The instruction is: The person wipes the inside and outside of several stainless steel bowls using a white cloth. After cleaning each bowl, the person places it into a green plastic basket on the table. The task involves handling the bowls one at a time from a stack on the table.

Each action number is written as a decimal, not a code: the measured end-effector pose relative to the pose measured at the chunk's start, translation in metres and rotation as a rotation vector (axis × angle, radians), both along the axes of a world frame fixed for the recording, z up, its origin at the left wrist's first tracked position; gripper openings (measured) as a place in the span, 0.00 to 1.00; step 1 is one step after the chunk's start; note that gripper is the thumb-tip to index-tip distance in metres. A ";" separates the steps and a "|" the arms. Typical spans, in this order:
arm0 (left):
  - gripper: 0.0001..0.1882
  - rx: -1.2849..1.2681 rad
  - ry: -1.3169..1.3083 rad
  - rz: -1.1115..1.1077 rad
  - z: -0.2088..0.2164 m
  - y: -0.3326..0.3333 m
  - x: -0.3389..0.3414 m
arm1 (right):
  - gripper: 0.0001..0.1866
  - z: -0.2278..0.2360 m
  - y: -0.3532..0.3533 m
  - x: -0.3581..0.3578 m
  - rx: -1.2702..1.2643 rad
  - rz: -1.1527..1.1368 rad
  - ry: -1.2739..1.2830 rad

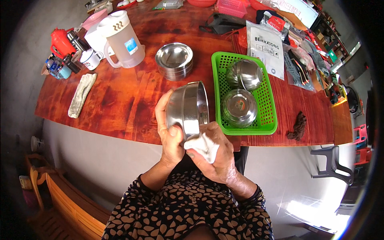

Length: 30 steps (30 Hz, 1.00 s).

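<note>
A shiny steel bowl [182, 108] is tilted on its side over the table's front edge, its mouth turned to the right. My left hand [170, 138] grips it from the left, fingers spread along its outer wall and thumb near the lower side. A white cloth [204, 147] is bunched in my right hand [218, 154], pressed to the bowl's lower rim. Beyond the bowl stands a stack of steel bowls [175, 60]. To the right, a green plastic basket [273, 116] holds a steel bowl upside down [239, 108] and another on its side [245, 75].
At the left are a plastic pitcher [125, 42], an enamel mug [91, 59], a red kettle [61, 42] and a folded cloth [82, 95]. A dark rag [297, 126] lies right of the basket. Plastic bags [266, 50] crowd the far right. A wooden bench [68, 196] stands lower left.
</note>
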<state>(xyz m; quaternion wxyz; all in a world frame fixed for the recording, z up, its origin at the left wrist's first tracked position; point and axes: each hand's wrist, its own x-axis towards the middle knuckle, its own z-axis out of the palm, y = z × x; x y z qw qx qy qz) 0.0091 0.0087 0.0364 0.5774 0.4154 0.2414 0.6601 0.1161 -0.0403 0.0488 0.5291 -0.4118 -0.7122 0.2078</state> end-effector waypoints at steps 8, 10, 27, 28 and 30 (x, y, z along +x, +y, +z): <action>0.33 -0.388 -0.305 -0.252 0.002 0.004 -0.012 | 0.21 -0.028 0.000 0.017 0.303 -0.130 -0.366; 0.32 -0.400 -0.349 -0.342 -0.003 0.008 -0.016 | 0.21 -0.025 0.001 0.028 0.322 -0.125 -0.458; 0.24 1.026 0.987 0.212 0.008 0.001 -0.029 | 0.15 0.029 0.000 0.060 0.255 0.160 -0.605; 0.23 1.024 1.001 0.163 0.009 0.003 -0.032 | 0.15 0.032 -0.001 0.062 0.244 0.170 -0.624; 0.24 1.068 0.967 0.178 0.006 0.006 -0.030 | 0.15 0.031 0.000 0.065 0.259 0.155 -0.600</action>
